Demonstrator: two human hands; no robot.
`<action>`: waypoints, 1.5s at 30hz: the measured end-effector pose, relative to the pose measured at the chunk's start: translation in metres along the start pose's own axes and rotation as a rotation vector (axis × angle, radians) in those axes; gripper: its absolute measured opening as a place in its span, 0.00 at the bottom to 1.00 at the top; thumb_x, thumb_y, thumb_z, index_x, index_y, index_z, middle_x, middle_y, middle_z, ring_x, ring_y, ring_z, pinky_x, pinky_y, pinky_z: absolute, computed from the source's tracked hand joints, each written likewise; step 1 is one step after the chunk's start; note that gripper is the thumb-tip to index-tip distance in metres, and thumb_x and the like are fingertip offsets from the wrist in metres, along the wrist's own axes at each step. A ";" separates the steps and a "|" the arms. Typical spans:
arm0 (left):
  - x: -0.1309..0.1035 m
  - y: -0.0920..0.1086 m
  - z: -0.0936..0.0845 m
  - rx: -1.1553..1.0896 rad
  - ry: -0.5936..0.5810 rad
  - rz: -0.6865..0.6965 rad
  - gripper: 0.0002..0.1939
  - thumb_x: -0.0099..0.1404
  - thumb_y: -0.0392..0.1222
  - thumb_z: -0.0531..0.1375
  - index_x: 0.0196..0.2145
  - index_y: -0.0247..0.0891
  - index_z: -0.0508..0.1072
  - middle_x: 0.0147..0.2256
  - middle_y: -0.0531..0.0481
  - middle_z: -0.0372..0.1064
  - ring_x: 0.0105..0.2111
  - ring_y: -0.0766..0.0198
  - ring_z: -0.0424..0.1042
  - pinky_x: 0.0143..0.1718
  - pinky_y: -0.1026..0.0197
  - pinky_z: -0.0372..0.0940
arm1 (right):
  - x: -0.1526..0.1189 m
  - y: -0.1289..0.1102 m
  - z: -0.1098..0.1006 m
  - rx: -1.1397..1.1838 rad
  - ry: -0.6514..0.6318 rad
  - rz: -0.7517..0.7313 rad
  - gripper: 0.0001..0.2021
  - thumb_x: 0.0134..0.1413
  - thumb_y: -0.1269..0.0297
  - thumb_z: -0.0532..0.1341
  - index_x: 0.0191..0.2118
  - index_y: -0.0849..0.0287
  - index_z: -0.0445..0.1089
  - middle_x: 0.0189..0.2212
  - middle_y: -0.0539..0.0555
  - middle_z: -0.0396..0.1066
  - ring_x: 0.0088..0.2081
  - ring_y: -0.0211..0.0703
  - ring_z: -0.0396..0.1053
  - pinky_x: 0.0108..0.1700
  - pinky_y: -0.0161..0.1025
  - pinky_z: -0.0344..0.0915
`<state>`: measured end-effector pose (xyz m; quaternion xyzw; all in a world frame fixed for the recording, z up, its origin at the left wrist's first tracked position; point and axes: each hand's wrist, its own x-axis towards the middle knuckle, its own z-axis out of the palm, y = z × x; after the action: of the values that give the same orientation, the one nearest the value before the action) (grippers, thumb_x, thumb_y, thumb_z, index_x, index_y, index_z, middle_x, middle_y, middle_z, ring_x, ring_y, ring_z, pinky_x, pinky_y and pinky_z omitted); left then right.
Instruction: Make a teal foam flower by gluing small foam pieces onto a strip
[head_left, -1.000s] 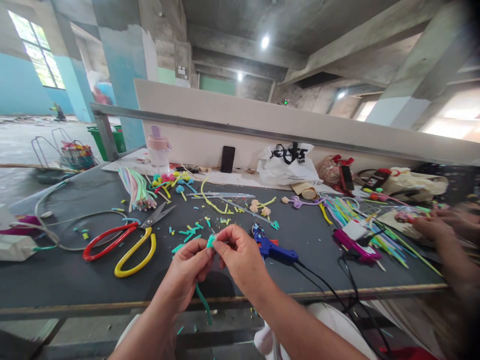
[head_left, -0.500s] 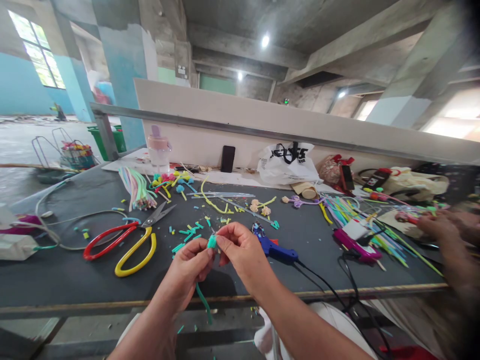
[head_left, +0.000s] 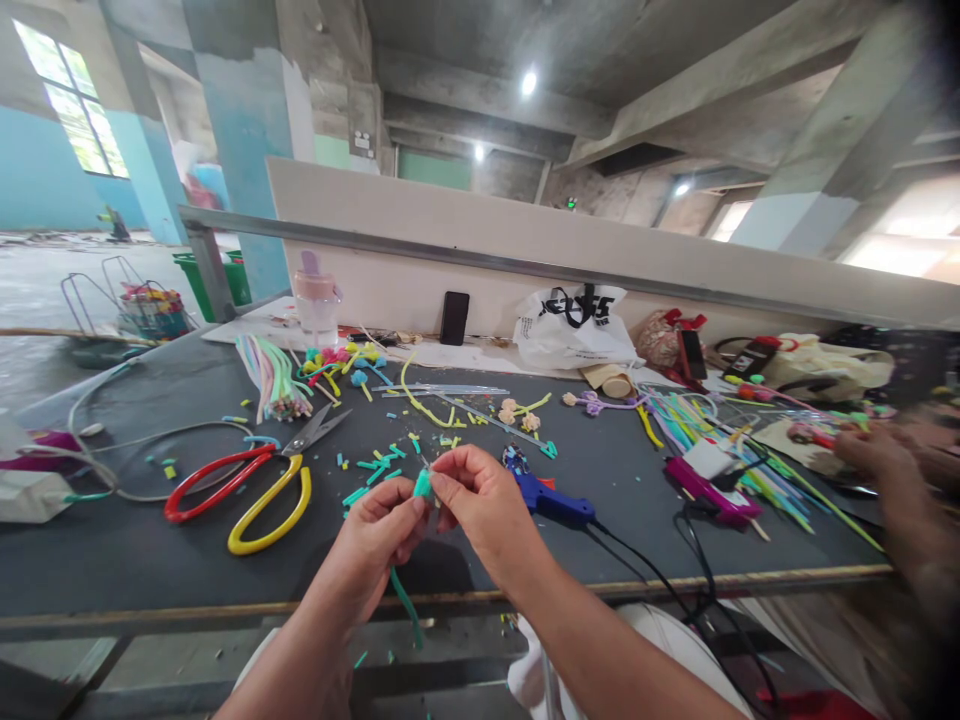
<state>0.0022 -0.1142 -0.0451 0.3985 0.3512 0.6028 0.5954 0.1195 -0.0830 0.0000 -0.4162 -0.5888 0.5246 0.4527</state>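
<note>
Above the table's front edge, my left hand (head_left: 388, 522) pinches a teal pipe cleaner (head_left: 406, 606), whose tail hangs down below the fingers. At its upper end the pipe cleaner forms a small fuzzy bundle between the two hands. My right hand (head_left: 474, 492) is closed at the right side of that bundle, thumb and index finger pressed on it. Fingertips partly hide how the bundle is wound. Short teal cut pieces (head_left: 367, 487) lie just beyond my left hand. A blue hot glue gun (head_left: 559, 500) rests to the right of my right hand.
Scissors with red and yellow handles (head_left: 279, 470) lie open on the left. Bundled pipe cleaners (head_left: 274, 380), a bottle (head_left: 318, 305), a phone (head_left: 454, 318) and a white bag (head_left: 574, 325) stand farther back. A purple-and-white device (head_left: 712, 485) trails cables; a co-worker's hands (head_left: 885, 450) are at far right.
Both my hands keep nearly the same place and hold on the teal pipe cleaner, with only a tiny shift. At far right, the co-worker's hands move slightly.
</note>
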 end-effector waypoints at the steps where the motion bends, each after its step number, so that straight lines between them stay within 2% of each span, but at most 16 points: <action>1: 0.000 0.000 0.000 -0.003 0.000 0.003 0.11 0.57 0.44 0.61 0.23 0.34 0.67 0.17 0.57 0.56 0.15 0.76 0.47 0.17 0.67 0.39 | 0.000 0.000 0.000 0.001 -0.002 -0.003 0.05 0.44 0.65 0.61 0.30 0.59 0.65 0.20 0.44 0.65 0.17 0.31 0.61 0.19 0.30 0.61; 5: 0.001 -0.003 -0.003 -0.022 -0.018 -0.003 0.11 0.58 0.44 0.59 0.24 0.35 0.65 0.18 0.57 0.58 0.16 0.75 0.47 0.17 0.67 0.40 | -0.002 -0.001 0.000 0.003 -0.029 -0.014 0.07 0.46 0.64 0.60 0.33 0.60 0.67 0.23 0.46 0.67 0.18 0.30 0.61 0.20 0.30 0.61; 10: 0.003 -0.005 -0.005 -0.042 -0.033 -0.006 0.11 0.59 0.44 0.59 0.23 0.35 0.65 0.18 0.57 0.58 0.16 0.76 0.47 0.17 0.67 0.40 | -0.004 0.000 -0.002 0.003 -0.077 0.006 0.13 0.41 0.67 0.63 0.37 0.59 0.68 0.29 0.49 0.70 0.24 0.33 0.65 0.23 0.30 0.63; 16: 0.002 -0.005 -0.004 -0.023 -0.039 0.016 0.11 0.58 0.44 0.60 0.24 0.35 0.66 0.17 0.59 0.55 0.16 0.76 0.47 0.17 0.67 0.41 | -0.002 0.005 -0.003 -0.034 -0.059 -0.007 0.10 0.40 0.67 0.62 0.34 0.58 0.69 0.26 0.48 0.68 0.24 0.34 0.65 0.23 0.31 0.63; 24: 0.002 -0.005 -0.002 0.040 -0.010 -0.027 0.13 0.53 0.47 0.63 0.25 0.35 0.67 0.16 0.60 0.54 0.16 0.76 0.46 0.16 0.68 0.39 | -0.002 0.005 -0.005 -0.075 -0.055 -0.032 0.09 0.41 0.68 0.62 0.34 0.59 0.69 0.26 0.48 0.68 0.24 0.33 0.64 0.23 0.31 0.63; 39: 0.001 -0.007 -0.005 0.054 -0.056 0.037 0.12 0.60 0.46 0.57 0.25 0.35 0.66 0.18 0.57 0.56 0.17 0.75 0.48 0.17 0.67 0.40 | -0.004 0.003 -0.004 -0.109 -0.067 -0.018 0.08 0.41 0.68 0.61 0.33 0.58 0.69 0.25 0.47 0.68 0.22 0.32 0.62 0.23 0.31 0.64; 45: 0.000 -0.005 -0.003 0.057 -0.051 0.021 0.13 0.60 0.47 0.57 0.25 0.35 0.67 0.19 0.56 0.56 0.18 0.74 0.49 0.17 0.66 0.40 | -0.004 0.003 -0.004 -0.110 -0.074 -0.026 0.07 0.42 0.70 0.60 0.32 0.58 0.68 0.23 0.46 0.67 0.21 0.32 0.62 0.23 0.30 0.64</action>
<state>0.0019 -0.1141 -0.0509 0.4340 0.3488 0.5885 0.5862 0.1242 -0.0854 -0.0027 -0.4129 -0.6384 0.5005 0.4140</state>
